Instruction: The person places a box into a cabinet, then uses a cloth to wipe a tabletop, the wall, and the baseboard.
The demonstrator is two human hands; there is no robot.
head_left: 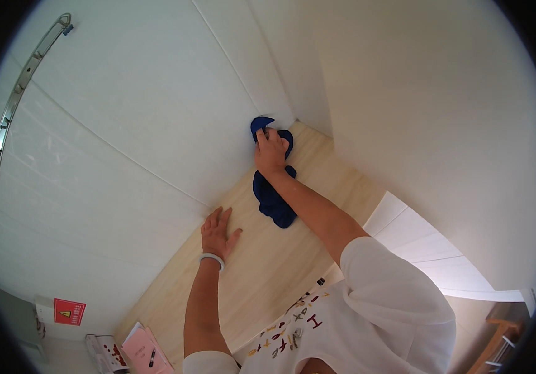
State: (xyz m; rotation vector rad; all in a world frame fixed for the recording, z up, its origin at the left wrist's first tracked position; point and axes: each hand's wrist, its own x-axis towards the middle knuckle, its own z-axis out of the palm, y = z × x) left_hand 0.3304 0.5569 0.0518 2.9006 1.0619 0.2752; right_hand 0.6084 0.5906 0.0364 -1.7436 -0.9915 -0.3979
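My right hand (271, 151) reaches to the far corner of the wooden tabletop, its fingers bent over a dark blue cloth item (259, 124) with curved, flap-like edges. Its exact kind is partly hidden under the hand. Close by, beneath my right wrist, lies a second dark blue cloth piece (273, 198), soft and crumpled, with rounded lobes. My left hand (217, 232), with a pale bangle on its wrist, rests on the tabletop near the wall, fingers spread and holding nothing.
A light wooden tabletop (249, 274) runs along a white wall (124, 112) into a corner with a pale panel (430, 112). A metal hook rail (11, 115) hangs at the left. Pink papers (140, 350) with a pen (152, 357) lie at the near left end.
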